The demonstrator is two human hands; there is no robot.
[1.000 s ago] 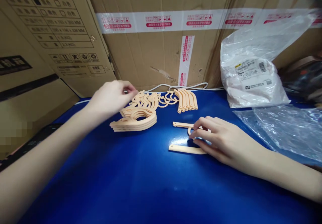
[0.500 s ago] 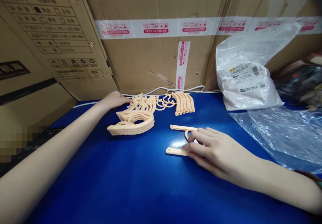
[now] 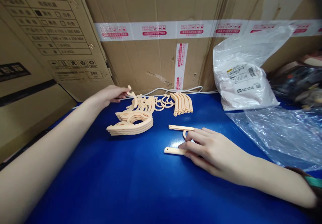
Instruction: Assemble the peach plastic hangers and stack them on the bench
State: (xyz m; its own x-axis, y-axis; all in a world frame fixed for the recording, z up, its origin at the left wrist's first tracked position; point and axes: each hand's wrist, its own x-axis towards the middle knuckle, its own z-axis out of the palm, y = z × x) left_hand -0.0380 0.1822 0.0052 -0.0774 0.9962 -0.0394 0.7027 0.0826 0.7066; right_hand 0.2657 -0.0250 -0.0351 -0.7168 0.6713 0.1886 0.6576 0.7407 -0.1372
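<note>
On the blue table (image 3: 130,183) lies a stack of peach plastic hanger parts (image 3: 130,125), with hook pieces behind it (image 3: 147,103) and a row of curved arm pieces (image 3: 182,103). My left hand (image 3: 110,94) reaches to the back of the stack and pinches one small hook piece (image 3: 132,94), lifted slightly. My right hand (image 3: 211,148) lies over a single peach hanger piece (image 3: 176,140), its fingers pressing on it; the middle of that piece is hidden under the fingers.
Large taped cardboard boxes (image 3: 156,36) wall the back and left. A white filled plastic bag with a label (image 3: 241,79) stands at the right, a clear plastic bag (image 3: 284,133) lies in front of it. A white cable (image 3: 191,89) runs along the table's back edge.
My left hand went down behind the stack and now lifts one hook piece a little. My right hand slid slightly left along the single hanger piece.
</note>
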